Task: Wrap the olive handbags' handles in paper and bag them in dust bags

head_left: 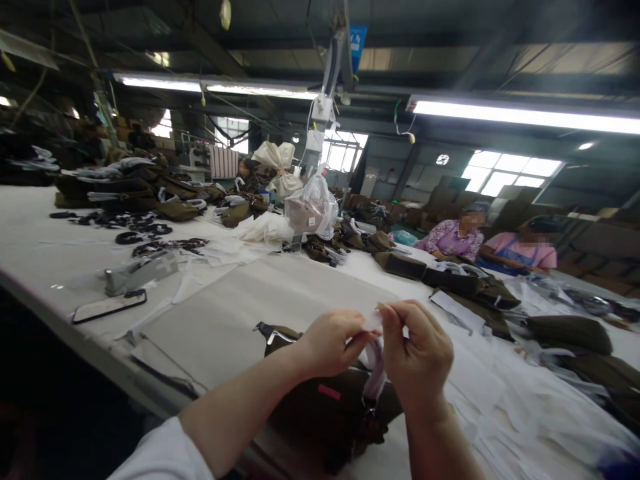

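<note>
A dark olive handbag (305, 407) sits on the table right in front of me, with a silver zipper and a small red label on its side. Its handle (375, 377) is wrapped in thin white material and rises between my hands. My left hand (333, 340) is closed in a pinch on a small white strip (373, 321) above the handle. On the same strip, from the other side, my right hand (417, 347) pinches with thumb and forefinger. Whether the strip is paper or tape I cannot tell. My forearms and hands cover part of the bag.
A phone (110, 307) and a grey tape dispenser-like object (143, 272) lie at left. Dark straps (145, 230) and stacked bags (115, 183) are farther back. White sheets (505, 400) cover the right side. Two people (457, 233) sit across the table.
</note>
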Motion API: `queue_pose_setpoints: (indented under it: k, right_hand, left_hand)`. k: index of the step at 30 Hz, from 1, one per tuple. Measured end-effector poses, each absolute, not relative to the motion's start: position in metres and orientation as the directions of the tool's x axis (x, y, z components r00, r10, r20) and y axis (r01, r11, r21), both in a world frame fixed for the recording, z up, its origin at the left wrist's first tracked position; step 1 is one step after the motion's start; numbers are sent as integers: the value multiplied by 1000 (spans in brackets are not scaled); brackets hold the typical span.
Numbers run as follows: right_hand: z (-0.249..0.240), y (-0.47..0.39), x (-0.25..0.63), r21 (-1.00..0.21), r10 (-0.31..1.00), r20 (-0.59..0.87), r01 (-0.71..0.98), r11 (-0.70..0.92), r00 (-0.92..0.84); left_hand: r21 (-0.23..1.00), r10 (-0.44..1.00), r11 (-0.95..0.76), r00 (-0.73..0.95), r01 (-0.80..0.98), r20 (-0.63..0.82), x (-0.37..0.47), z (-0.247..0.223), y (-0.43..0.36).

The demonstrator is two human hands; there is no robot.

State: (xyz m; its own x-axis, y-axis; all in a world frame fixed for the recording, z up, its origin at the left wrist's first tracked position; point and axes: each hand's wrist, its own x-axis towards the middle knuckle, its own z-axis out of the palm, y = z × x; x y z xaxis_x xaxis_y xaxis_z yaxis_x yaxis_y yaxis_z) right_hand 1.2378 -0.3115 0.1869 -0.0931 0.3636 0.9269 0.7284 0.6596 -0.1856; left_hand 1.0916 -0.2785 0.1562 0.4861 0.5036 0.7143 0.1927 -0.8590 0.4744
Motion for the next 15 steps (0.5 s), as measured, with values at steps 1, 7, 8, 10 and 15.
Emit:
queue_pose_setpoints:
  k: [1, 7, 8, 10, 15]
  right_hand:
    - [186, -313, 1240, -179, 339, 938, 742, 646, -69]
    - [176, -310, 1254, -426, 538, 843, 601, 677, -9]
    - [175, -307, 1254, -466, 579, 814, 552, 692, -39]
    - [172, -304, 1252, -494, 618, 779, 501, 710, -108]
    - [182, -331, 1242, -382, 522, 829, 482, 789, -198]
  left_hand:
    - [457, 501, -862, 512, 220, 698, 1094, 152, -277]
    - [573, 633, -768, 475, 285, 611, 1091, 135, -271]
    - [592, 643, -759, 456, 271, 616, 1090, 134, -270]
    - [609, 645, -756, 432, 240, 631, 1091, 132, -268]
    - [577, 649, -759, 431, 302, 628, 1100, 120, -261]
